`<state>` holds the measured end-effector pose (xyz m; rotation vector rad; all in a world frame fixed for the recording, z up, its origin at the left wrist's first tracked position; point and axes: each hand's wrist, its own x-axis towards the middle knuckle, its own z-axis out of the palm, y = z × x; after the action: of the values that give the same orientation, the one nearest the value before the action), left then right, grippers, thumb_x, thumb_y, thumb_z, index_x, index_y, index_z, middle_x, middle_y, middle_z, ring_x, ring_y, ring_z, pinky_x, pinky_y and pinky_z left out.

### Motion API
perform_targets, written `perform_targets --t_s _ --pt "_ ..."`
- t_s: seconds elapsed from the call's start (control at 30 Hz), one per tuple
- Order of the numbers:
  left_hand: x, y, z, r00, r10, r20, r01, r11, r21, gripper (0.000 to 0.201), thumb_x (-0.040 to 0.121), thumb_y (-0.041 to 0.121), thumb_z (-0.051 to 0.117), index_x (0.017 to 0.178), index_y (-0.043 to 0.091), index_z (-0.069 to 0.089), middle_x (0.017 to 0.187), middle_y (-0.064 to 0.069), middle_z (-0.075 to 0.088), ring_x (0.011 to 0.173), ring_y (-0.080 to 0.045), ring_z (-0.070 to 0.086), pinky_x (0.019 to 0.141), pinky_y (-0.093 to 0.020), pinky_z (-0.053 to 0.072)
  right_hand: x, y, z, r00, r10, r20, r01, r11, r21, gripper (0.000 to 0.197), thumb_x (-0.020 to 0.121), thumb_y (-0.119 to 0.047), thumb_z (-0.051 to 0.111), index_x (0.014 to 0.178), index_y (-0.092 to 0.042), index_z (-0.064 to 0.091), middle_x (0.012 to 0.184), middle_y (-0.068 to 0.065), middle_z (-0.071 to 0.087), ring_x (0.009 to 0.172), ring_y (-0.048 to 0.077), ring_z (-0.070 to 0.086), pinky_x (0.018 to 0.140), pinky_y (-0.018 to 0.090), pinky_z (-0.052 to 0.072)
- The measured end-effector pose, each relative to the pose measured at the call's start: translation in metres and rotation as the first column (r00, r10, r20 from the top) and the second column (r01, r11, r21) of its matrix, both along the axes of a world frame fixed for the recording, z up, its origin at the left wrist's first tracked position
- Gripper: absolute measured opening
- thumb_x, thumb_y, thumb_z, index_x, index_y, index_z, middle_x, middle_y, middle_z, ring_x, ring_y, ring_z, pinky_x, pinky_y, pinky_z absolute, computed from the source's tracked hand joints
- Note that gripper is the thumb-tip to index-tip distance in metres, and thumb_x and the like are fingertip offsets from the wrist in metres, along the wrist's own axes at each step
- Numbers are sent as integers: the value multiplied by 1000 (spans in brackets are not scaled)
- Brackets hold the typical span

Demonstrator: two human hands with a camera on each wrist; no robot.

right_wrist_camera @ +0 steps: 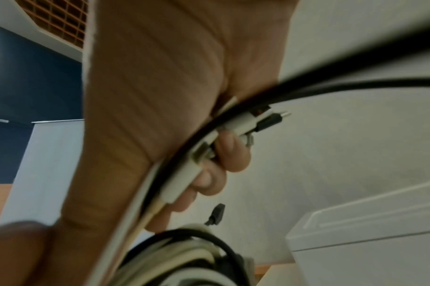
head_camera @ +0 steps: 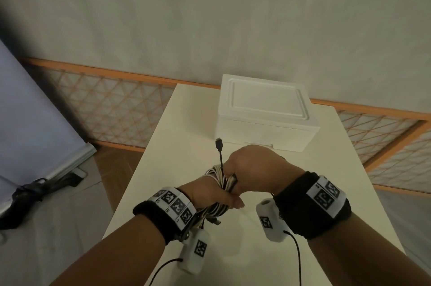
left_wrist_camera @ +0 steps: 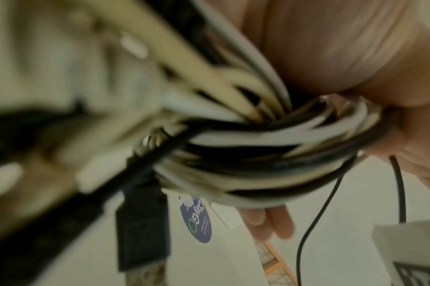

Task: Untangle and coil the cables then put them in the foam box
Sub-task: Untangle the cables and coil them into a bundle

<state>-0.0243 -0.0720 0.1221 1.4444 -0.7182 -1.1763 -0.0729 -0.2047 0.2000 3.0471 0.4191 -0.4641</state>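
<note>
A bundle of white, cream and black cables [head_camera: 215, 190] hangs above the white table [head_camera: 186, 122], held between both hands. My left hand [head_camera: 210, 194] grips the coiled loops [left_wrist_camera: 270, 160], fingers wrapped round them. My right hand [head_camera: 249, 169] clasps several cable ends and plugs [right_wrist_camera: 233, 125] against its palm. One black cable end with a plug [head_camera: 219, 144] sticks up between the hands. The white foam box [head_camera: 265, 113] stands at the far side of the table with its lid on. A black USB plug [left_wrist_camera: 143, 232] dangles under the coil.
The table's left edge [head_camera: 130, 180] drops to a wooden floor. A lattice screen [head_camera: 112, 108] runs behind the table. A grey board [head_camera: 35, 127] leans at the left. Thin black sensor leads [head_camera: 297, 253] trail from the wrist cameras.
</note>
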Motion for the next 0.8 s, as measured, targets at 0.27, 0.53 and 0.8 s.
perform_targets --t_s 0.27,0.53,0.8 --pt "-2 4 -13 991 -87 -97 92 995 45 21 75 6 64 95 -1 60 53 -2 61 51 -17 59 55 -24 49 4 -18 -7 997 -59 -58 72 965 252 24 69 -46 72 82 -26 68 77 -8 64 69 7 55 64 29 50" --pt "4 6 -24 983 -108 148 49 934 354 27 86 8 62 62 17 53 45 13 58 44 0 54 54 -15 45 -18 0 -33 961 252 110 -268 948 173 81 70 -26 66 144 -32 31 152 -7 32 144 17 17 117 46 5" --pt "-7 10 -22 950 -310 27 283 897 340 34 86 -4 59 56 14 58 50 6 59 45 -6 54 51 -17 47 -20 -11 -51 982 188 21 -185 939 290 70 66 -38 77 128 -22 50 120 -4 61 104 15 58 99 31 41"
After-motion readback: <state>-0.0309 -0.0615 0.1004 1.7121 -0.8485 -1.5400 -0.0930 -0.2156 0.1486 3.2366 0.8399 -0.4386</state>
